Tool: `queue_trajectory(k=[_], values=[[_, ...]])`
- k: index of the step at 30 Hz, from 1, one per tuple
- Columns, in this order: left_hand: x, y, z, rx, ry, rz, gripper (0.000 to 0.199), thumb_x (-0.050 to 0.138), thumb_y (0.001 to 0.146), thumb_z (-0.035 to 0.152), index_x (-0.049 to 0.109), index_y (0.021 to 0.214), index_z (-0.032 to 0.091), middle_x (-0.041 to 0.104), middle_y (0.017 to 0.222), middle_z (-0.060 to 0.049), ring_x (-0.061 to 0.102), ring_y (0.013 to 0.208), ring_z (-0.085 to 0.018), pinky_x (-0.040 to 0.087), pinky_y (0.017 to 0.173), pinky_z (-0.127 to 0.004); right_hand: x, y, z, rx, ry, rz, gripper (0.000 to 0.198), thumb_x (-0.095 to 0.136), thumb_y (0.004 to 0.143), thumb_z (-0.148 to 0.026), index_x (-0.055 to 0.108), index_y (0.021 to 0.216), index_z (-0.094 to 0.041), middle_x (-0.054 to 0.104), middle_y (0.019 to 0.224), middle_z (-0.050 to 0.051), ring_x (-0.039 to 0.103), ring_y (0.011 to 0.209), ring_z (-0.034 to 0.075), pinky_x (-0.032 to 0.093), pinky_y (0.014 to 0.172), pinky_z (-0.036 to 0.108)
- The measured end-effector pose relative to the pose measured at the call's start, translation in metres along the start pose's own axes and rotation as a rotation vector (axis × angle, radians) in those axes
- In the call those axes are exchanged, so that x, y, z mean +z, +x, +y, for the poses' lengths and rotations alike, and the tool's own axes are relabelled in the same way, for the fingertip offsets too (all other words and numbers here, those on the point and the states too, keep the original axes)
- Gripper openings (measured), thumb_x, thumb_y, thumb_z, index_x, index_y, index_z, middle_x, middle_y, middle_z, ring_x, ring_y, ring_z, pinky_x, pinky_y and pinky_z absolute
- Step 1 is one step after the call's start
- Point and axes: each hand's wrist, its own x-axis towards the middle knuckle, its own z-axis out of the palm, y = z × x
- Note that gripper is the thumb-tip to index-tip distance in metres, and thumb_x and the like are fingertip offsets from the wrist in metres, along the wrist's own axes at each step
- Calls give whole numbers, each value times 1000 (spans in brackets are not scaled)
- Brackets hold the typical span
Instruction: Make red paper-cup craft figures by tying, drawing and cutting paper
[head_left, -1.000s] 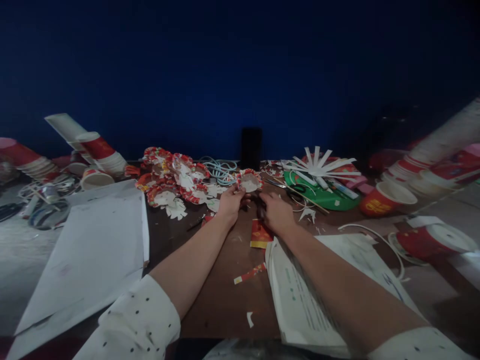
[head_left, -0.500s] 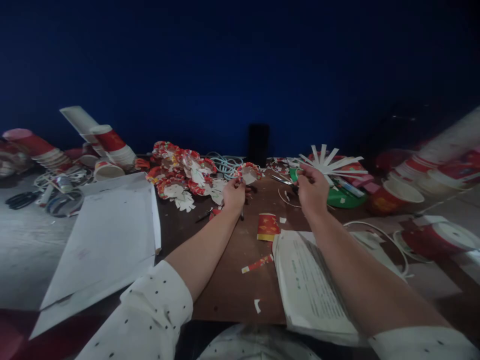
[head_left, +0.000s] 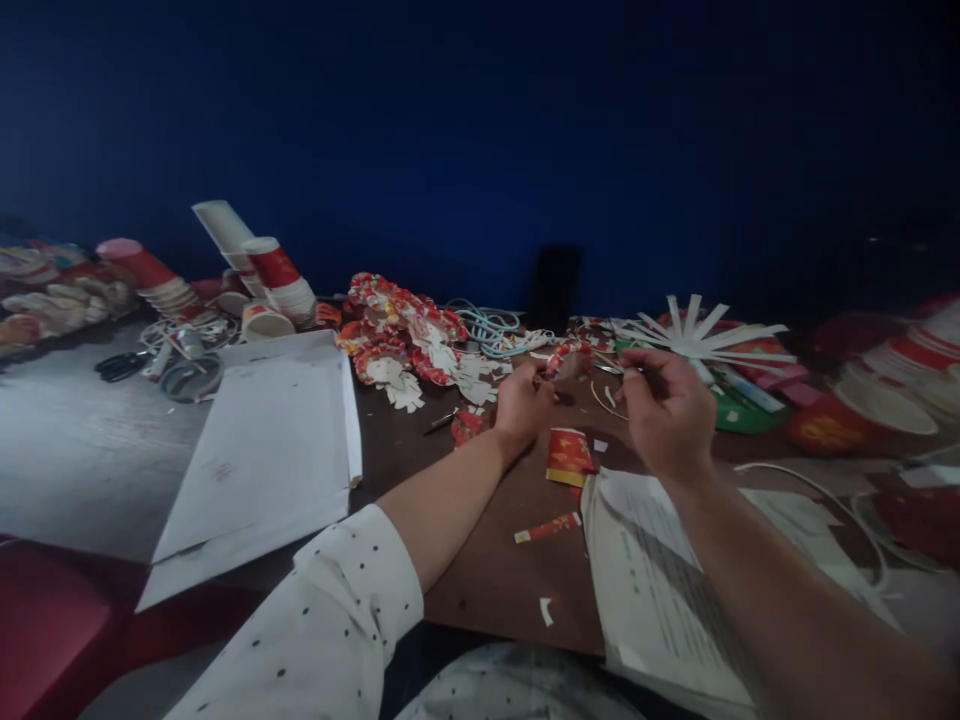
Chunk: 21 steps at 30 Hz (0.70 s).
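Observation:
My left hand (head_left: 525,408) is closed over the middle of the table. Its fingers hold a red-and-white curled paper piece (head_left: 568,362) that sticks out beyond the fingertips. My right hand (head_left: 670,410) is raised to the right of it, thumb and forefinger pinched together; whatever may be between them is too small to make out. Just behind those fingertips show the metal blades of scissors (head_left: 608,367), partly covered. Left of my left hand lies a heap of red curled paper pieces (head_left: 405,325), with white cut paper shapes (head_left: 395,382) at its front.
A red paper piece (head_left: 570,455), a red strip (head_left: 547,528) and white scraps lie on the brown table (head_left: 480,580). Printed sheets (head_left: 637,570) rest at right, a large white board (head_left: 262,440) at left. Stacked paper cups (head_left: 281,280) and a fan of white strips (head_left: 694,340) stand behind.
The view has turned left, so things appear farther right. My right hand has drawn nearer to me, away from the white strips. My left hand keeps the curled paper piece.

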Motion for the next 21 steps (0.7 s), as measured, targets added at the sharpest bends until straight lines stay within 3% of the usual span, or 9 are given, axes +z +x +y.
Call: queue_trajectory(k=[5,8,12,15,18,21], values=[[0,-4,0,138,125,-71,22,55,75,13,68,90,21,68,84,-5,61,79,-18,46,83,-28,0,-18,-9,-239,-50,-33,20,52,84,-28,64,98,-22,65,97,9,63,81,21,53,75,39],[-1,-6,3,108,141,-134,18,60,73,15,68,87,22,69,86,-5,60,82,-20,46,84,-28,5,-29,-12,-399,-47,-138,18,53,82,-23,64,96,-24,66,96,8,62,92,23,51,84,41],[-3,-4,5,76,180,-219,19,65,70,19,68,88,20,70,84,-5,60,78,-20,47,81,-28,14,-42,-5,-519,-2,-251,25,54,80,-15,63,101,-25,66,96,6,62,93,20,51,83,37],[-1,-3,1,66,151,-207,15,60,74,16,68,86,20,70,82,-4,61,79,-18,47,80,-27,18,-49,-4,-605,25,-431,29,54,78,-12,63,103,-25,67,96,4,63,89,16,51,80,30],[1,0,0,-5,60,-150,21,57,75,14,67,93,20,66,68,-2,61,68,-16,48,73,-26,21,-55,-10,-731,57,-649,30,52,80,-13,63,105,-25,68,97,3,63,85,13,49,74,26],[-3,7,9,-110,-120,-148,22,60,76,17,65,97,19,59,55,2,57,52,-12,47,61,-23,24,-56,-16,-804,46,-749,24,50,81,-16,65,98,-23,69,88,3,62,78,13,47,70,26]])
